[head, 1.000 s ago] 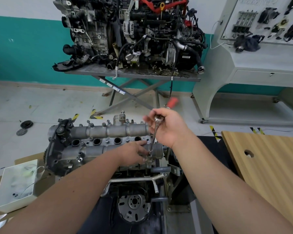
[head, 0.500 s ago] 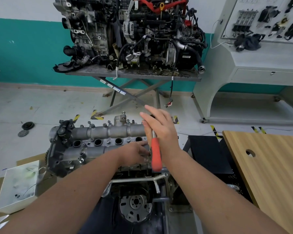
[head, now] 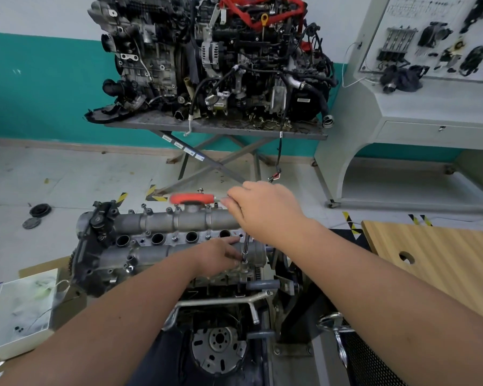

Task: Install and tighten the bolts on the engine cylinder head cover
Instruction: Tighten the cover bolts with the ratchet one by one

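The grey cylinder head cover (head: 179,221) lies across the engine on its stand, with several bolts along its edges and a row of round plug holes. My right hand (head: 262,211) grips the head of a ratchet whose red handle (head: 191,198) points left over the cover. A thin extension bar (head: 246,246) runs down from that hand to a bolt at the cover's near right edge. My left hand (head: 221,256) pinches the bottom of the bar at the bolt.
A white box (head: 20,310) with small parts sits at the lower left on cardboard. A wooden table (head: 444,263) stands to the right. Behind, a second engine (head: 221,59) rests on a scissor stand, beside a grey display cabinet (head: 418,101).
The red ratchet handle swung from pointing away, round toward me, and on to the left over the cover. My left hand stayed at the base of the bar.
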Demonstrator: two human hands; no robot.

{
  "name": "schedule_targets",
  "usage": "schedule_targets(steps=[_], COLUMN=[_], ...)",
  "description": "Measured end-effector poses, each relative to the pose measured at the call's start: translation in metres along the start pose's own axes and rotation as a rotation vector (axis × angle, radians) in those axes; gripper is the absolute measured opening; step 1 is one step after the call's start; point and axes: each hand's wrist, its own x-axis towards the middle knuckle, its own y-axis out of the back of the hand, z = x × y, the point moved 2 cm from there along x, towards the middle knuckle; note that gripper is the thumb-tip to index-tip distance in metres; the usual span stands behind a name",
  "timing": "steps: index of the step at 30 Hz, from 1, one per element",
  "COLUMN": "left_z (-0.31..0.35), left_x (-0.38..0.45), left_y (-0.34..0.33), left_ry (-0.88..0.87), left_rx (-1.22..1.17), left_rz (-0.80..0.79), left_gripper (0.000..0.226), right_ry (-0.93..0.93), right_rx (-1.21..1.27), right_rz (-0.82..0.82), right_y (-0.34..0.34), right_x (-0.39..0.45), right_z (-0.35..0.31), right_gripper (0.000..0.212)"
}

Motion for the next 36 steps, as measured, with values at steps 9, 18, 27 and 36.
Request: schedule_targets(steps=[9, 18, 27, 36], left_z=[0.0, 0.001, 0.002, -0.003], left_x=[-0.003, -0.002, -0.003, 0.004], left_y=[0.001, 0.003, -0.001, -0.001], left_ry=[-0.009, -0.027, -0.035, 0.038], left_rx=[-0.009, -0.002, -0.087, -0.053], left_rz=[0.014, 0.022, 0.031, 0.005], left_gripper=[0.031, 0.032, 0.048, 0.031], right_ry=[-0.891, -0.684, -0.01, -0.099], right_rx=[2.03, 1.552, 0.255, -0.11], right_rz=[-0.192, 0.433, 0.336, -0.273], right_y=[-0.006, -0.041, -0.024, 0.016], right_x=[0.004, -0.026, -0.015, 0.004], right_z=[-0.009, -0.007, -0.01, -0.021], right_gripper=[0.009, 0.016, 0.016, 0.04])
